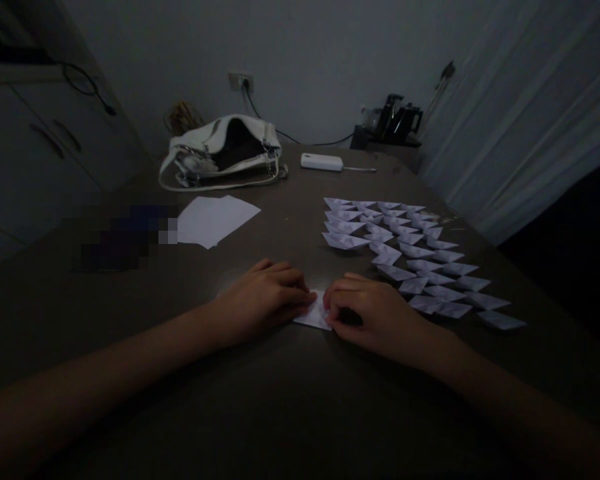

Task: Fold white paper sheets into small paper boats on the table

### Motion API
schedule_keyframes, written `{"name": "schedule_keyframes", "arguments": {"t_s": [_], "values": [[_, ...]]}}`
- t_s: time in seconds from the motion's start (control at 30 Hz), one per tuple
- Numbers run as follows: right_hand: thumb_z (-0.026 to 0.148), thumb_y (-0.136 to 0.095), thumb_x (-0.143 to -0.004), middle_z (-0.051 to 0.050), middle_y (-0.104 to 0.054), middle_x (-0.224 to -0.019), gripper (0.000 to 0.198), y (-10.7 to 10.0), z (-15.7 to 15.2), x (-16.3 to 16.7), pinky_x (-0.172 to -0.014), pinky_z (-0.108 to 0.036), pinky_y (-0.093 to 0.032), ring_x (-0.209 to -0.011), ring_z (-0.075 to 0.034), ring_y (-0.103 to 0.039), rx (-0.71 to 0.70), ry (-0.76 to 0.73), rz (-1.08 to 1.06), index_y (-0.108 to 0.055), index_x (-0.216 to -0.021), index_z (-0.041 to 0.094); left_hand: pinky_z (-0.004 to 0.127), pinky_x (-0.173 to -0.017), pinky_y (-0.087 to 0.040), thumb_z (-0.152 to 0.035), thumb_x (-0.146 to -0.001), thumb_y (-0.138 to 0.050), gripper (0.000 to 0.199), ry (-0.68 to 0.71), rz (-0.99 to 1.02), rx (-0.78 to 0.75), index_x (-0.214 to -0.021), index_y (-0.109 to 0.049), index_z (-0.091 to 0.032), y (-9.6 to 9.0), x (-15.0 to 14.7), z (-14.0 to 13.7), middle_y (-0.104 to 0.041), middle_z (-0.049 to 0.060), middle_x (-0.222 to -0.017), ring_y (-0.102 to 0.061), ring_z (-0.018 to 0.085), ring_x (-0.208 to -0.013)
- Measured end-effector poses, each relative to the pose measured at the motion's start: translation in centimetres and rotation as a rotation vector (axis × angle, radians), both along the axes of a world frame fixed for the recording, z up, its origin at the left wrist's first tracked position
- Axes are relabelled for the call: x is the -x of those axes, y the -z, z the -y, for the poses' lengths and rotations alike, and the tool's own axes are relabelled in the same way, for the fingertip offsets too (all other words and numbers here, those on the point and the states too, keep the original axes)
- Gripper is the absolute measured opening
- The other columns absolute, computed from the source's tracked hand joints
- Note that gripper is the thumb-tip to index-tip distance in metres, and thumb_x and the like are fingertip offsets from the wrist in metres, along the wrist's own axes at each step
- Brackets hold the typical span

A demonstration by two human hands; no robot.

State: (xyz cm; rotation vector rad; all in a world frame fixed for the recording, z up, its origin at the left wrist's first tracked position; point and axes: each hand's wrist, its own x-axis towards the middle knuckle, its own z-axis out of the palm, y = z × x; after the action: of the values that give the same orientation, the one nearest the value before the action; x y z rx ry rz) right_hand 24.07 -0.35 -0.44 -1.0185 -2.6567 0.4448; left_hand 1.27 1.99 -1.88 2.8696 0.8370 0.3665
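A small folded piece of white paper [314, 316] lies on the table between my two hands. My left hand [265, 297] rests over its left side, with the thumb and fingers closed on the edge. At the right edge, my right hand [367, 310] pinches the paper between thumb and fingertips. The fingers hide part of the folds. To the right stand several rows of folded paper boats [395, 233], the nearest ones close to my right hand. Beyond my left hand lies a loose stack of white paper sheets [213, 220].
A white handbag [225, 153] sits open at the back of the table [300, 400]. Right of it lies a white power strip or similar device [322, 162] with a short cable. A dark kettle [405, 123] stands at the back right. Something dark and blurred out lies at left.
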Motion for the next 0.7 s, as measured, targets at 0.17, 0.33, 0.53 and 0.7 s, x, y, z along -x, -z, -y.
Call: {"name": "schedule_keyframes", "arguments": {"t_s": [0.17, 0.33, 0.53, 0.7], "values": [[0.009, -0.062, -0.08, -0.002, -0.063, -0.086, 0.01, -0.5, 0.4, 0.0, -0.068, -0.026, -0.041, -0.08, -0.016, -0.056, 0.04, -0.051, 0.028, -0.059, -0.078, 0.019, 0.032, -0.08, -0.035, -0.027, -0.094, -0.056, 0.02, 0.007, 0.016, -0.002, -0.11, -0.067, -0.024, 0.2, 0.3, -0.1, -0.066, 0.004, -0.101, -0.058, 0.019, -0.095], [0.011, -0.059, -0.083, -0.003, -0.063, -0.084, 0.007, -0.4, 0.5, -0.1, -0.068, -0.026, -0.04, -0.078, -0.016, -0.057, -0.014, 0.015, -0.031, -0.059, -0.085, 0.019, 0.033, -0.08, -0.035, -0.029, -0.094, -0.055, 0.02, 0.027, 0.014, -0.021, -0.11, -0.066, -0.022, 0.1, 0.2, -0.1, -0.064, 0.004, -0.097, -0.058, 0.02, -0.092], [0.013, -0.058, -0.084, -0.002, -0.063, -0.081, 0.005, 0.2, 0.4, 0.1, -0.065, -0.027, -0.038, -0.073, -0.016, -0.057, -0.084, 0.201, -0.091, -0.059, -0.086, 0.019, 0.034, -0.074, -0.034, -0.036, -0.09, -0.06, 0.019, -0.05, 0.001, -0.048, -0.097, -0.065, -0.019, -0.1, -0.3, 1.0, -0.06, 0.004, -0.085, -0.056, 0.021, -0.078], [0.011, -0.059, -0.082, 0.0, -0.061, -0.075, 0.008, 0.8, 0.9, 0.8, -0.058, -0.025, -0.036, -0.066, -0.015, -0.055, -0.016, 0.246, -0.082, -0.057, -0.082, 0.019, 0.032, -0.073, -0.038, -0.028, -0.094, -0.053, 0.018, -0.017, 0.049, 0.047, -0.101, -0.067, -0.018, -0.2, -0.7, 2.1, -0.06, 0.005, -0.085, -0.056, 0.018, -0.078]]}}
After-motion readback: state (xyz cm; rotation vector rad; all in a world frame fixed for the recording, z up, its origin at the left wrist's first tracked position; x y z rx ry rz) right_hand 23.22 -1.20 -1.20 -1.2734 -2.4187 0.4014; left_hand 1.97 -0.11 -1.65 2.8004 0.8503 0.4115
